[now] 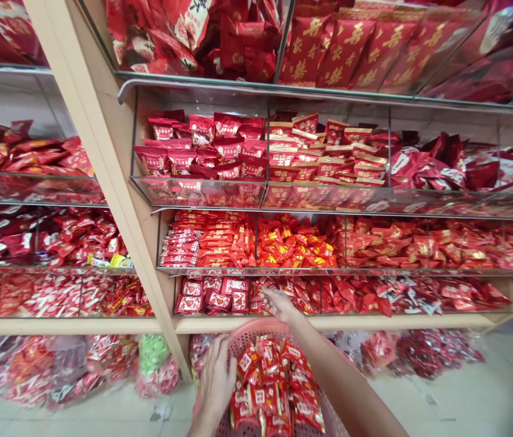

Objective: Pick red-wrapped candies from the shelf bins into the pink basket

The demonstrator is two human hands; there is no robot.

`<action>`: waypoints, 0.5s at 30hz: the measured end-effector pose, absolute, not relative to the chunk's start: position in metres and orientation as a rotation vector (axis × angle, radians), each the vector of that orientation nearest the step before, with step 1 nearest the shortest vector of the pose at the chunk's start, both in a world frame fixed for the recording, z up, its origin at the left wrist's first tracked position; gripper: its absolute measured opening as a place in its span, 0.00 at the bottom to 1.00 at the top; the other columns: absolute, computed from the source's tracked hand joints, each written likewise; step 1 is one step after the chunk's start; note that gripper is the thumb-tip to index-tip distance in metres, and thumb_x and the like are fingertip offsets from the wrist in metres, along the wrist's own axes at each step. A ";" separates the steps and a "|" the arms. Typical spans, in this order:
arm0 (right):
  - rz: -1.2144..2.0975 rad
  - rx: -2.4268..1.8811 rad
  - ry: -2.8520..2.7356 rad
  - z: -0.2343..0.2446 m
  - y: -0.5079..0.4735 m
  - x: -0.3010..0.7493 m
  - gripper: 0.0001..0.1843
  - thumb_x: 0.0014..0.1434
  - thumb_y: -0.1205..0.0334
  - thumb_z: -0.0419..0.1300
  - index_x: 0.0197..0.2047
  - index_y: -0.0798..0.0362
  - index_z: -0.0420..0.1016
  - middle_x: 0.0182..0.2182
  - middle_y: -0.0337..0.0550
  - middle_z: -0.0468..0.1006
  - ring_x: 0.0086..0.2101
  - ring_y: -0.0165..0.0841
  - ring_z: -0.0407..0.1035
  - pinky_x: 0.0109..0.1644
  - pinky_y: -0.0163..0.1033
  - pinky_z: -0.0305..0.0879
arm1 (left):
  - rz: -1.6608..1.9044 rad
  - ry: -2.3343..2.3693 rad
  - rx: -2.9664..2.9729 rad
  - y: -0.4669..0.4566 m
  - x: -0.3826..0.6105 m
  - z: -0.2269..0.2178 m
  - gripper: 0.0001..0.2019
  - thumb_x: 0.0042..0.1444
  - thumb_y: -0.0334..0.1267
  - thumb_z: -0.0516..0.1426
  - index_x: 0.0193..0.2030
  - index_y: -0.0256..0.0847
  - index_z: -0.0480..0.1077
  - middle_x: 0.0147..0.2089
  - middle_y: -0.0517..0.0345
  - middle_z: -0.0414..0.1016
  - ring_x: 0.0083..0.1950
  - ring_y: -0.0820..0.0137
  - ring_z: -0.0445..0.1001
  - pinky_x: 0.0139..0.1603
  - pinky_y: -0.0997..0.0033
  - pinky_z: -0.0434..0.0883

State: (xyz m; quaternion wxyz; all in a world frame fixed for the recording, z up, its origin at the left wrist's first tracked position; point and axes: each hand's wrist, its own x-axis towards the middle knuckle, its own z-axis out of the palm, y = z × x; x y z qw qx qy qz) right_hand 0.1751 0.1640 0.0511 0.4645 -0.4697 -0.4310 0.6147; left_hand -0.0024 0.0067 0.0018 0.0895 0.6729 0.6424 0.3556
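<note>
Below the front edge of the lowest shelf (351,323), the pink basket (243,334), gripped at its left rim by the left hand (218,373), is best kept steady while the red packets (302,294) behind this edge are handled lightly by the right hand (280,304), whose pinch cannot be told.

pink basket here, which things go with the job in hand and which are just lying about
In use:
- pink basket, left hand at its rim
- red packets inside it
- shelf packets beside the right hand

Just about:
- bag with green contents
- bagged red packets
- gold-lettered packets
</note>
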 end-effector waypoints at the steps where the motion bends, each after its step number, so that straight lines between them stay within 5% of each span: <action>1: 1.531 -1.146 -1.035 0.051 0.159 0.178 0.16 0.46 0.50 0.65 0.24 0.52 0.65 0.19 0.36 0.69 0.18 0.24 0.61 0.20 0.30 0.56 | 1.055 1.912 2.005 0.007 -0.002 0.002 0.18 0.55 0.31 0.46 0.52 0.44 0.65 0.54 0.53 0.68 0.55 0.62 0.67 0.53 0.58 0.66; 15: 1.644 -1.009 -0.970 0.051 0.100 0.197 0.19 0.43 0.49 0.67 0.27 0.53 0.66 0.22 0.32 0.72 0.20 0.21 0.61 0.24 0.29 0.52 | 1.057 1.915 2.035 0.009 -0.001 0.006 0.17 0.54 0.32 0.47 0.50 0.43 0.67 0.52 0.53 0.69 0.53 0.62 0.68 0.51 0.60 0.67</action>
